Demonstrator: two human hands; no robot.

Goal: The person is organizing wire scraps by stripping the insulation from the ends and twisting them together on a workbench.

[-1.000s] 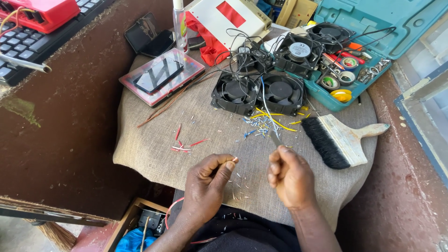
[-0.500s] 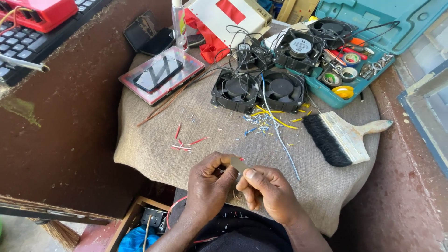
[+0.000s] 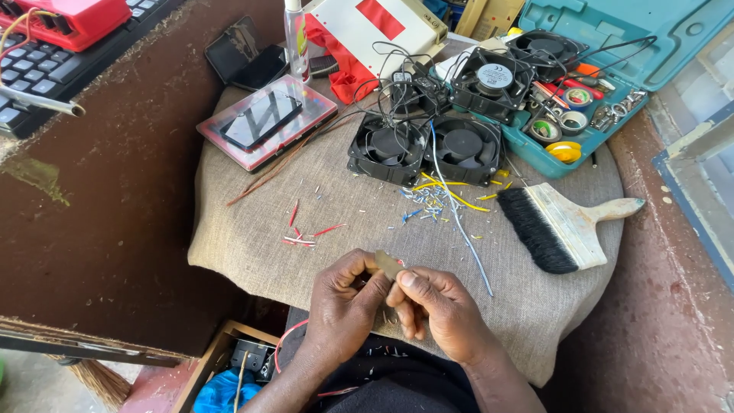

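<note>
My left hand point(image 3: 348, 302) and my right hand point(image 3: 440, 310) meet at the near edge of a small table covered in burlap cloth point(image 3: 252, 229). Together their fingertips pinch a small flat tan piece point(image 3: 388, 265), and a thin red wire point(image 3: 287, 340) runs down from my left hand. A blue-grey wire point(image 3: 459, 218) trails from the black cooling fans point(image 3: 424, 147) toward my right hand. Red wire scraps point(image 3: 306, 233) lie just left of my hands, and blue and yellow wire clippings point(image 3: 436, 203) lie ahead.
A wide paintbrush point(image 3: 569, 226) lies to the right. A teal tool case point(image 3: 596, 99) with a third fan point(image 3: 493, 80) sits at the back right. A red-framed tablet point(image 3: 267, 118), a white and red box point(image 3: 375, 23), a bottle point(image 3: 297, 38) and a keyboard point(image 3: 69, 65) stand behind.
A second ago my hands were apart, each closed. They have come together at the table's near edge and now pinch the small tan piece between them.
</note>
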